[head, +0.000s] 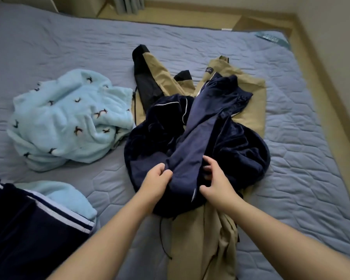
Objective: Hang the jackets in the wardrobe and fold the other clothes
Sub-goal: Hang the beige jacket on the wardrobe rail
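Observation:
A crumpled navy garment with white piping [200, 136] lies in the middle of the bed, on top of a tan jacket with black sleeve panels [249, 110]. My left hand [157, 179] grips a bunched fold at the garment's near edge. My right hand [214, 178] has its fingers curled into the same navy fabric just to the right. The jacket's lower part [206, 235] runs toward me beneath my arms, with a black drawcord hanging loose.
A light blue fleece with small dark motifs [69, 120] lies heaped at the left. Folded navy cloth with white stripes [34, 223] sits on folded light blue fabric [69, 195] at the near left. The grey-blue quilted bed cover [301, 150] stretches right; wooden floor borders it.

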`<state>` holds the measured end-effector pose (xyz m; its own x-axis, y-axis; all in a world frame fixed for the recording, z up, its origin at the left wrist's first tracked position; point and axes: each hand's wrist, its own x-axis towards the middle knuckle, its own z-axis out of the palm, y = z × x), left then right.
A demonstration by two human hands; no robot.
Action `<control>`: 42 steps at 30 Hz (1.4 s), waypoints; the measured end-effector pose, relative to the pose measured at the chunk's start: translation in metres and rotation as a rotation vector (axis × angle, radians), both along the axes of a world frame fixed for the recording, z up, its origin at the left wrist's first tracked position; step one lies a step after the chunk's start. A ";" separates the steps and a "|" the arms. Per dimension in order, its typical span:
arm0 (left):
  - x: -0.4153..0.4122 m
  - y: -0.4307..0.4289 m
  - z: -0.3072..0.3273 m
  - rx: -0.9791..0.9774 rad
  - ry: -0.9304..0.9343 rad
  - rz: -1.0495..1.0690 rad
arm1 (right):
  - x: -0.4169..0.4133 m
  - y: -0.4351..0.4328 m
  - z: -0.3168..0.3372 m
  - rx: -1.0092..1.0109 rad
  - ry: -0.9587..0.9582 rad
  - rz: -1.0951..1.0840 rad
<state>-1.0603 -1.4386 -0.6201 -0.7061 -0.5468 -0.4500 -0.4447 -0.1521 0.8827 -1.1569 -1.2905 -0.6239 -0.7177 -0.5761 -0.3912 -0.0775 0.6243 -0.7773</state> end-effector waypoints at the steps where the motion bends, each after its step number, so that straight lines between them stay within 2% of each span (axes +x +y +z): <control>1: 0.003 -0.009 0.025 0.154 0.073 -0.066 | -0.004 -0.003 0.013 0.041 0.144 0.057; 3: 0.008 -0.029 0.078 0.365 0.121 -0.340 | -0.012 -0.015 0.040 0.180 0.438 0.157; 5: 0.011 -0.052 0.128 0.484 0.101 -0.633 | -0.020 -0.028 0.068 0.265 0.607 0.124; 6: 0.011 -0.062 0.149 0.483 0.099 -0.684 | -0.026 -0.034 0.079 0.287 0.665 0.073; 7: 0.010 -0.072 0.168 0.429 0.090 -0.645 | -0.033 -0.038 0.090 0.306 0.690 0.016; 8: 0.009 -0.085 0.181 0.270 0.060 -0.522 | -0.040 -0.039 0.100 0.271 0.650 -0.059; 10: 0.016 -0.109 0.197 -0.022 0.082 -0.279 | -0.053 -0.043 0.127 0.063 0.371 -0.254; 11: 0.023 -0.119 0.201 -0.109 0.074 -0.303 | -0.056 -0.044 0.139 -0.060 0.238 -0.326; 14: 0.052 -0.135 0.198 -0.261 -0.224 -0.565 | -0.050 -0.060 0.171 -0.301 -0.026 -0.522; 16: 0.067 -0.137 0.200 -0.274 -0.278 -0.568 | -0.031 -0.087 0.189 -0.487 -0.427 -0.724; 18: 0.083 -0.137 0.207 -0.319 -0.204 -0.548 | 0.007 -0.126 0.212 -0.621 -0.872 -0.698; 19: 0.091 -0.136 0.209 -0.294 -0.180 -0.532 | 0.030 -0.151 0.226 -0.656 -1.008 -0.617; 21: 0.109 -0.134 0.212 -0.137 -0.087 -0.367 | 0.075 -0.198 0.252 -0.651 -1.070 -0.442; 24: 0.137 -0.144 0.220 0.183 0.121 0.154 | 0.111 -0.250 0.280 -0.669 -1.015 -0.221; 26: 0.162 -0.169 0.225 0.248 0.115 0.384 | 0.118 -0.266 0.287 -0.675 -0.903 -0.053; 27: 0.175 -0.184 0.228 0.202 0.088 0.464 | 0.117 -0.269 0.281 -0.644 -0.821 0.036; 29: 0.209 -0.222 0.227 -0.052 -0.038 0.635 | 0.116 -0.263 0.258 -0.495 -0.701 0.149; 31: 0.250 -0.256 0.218 -0.376 -0.347 0.707 | 0.114 -0.250 0.217 -0.304 -0.591 0.170; 33: 0.279 -0.270 0.201 -0.464 -0.686 0.564 | 0.109 -0.230 0.175 -0.105 -0.453 0.178; 35: 0.282 -0.257 0.172 -0.467 -0.910 0.346 | 0.099 -0.202 0.142 0.075 -0.278 0.230; 37: 0.258 -0.227 0.137 -0.505 -0.908 0.134 | 0.085 -0.169 0.119 0.290 -0.021 0.381; 40: 0.199 -0.163 0.084 -0.514 -0.840 -0.159 | 0.062 -0.118 0.090 0.603 0.410 0.722; 42: 0.160 -0.120 0.055 -0.524 -0.838 -0.311 | 0.044 -0.090 0.072 0.741 0.485 0.781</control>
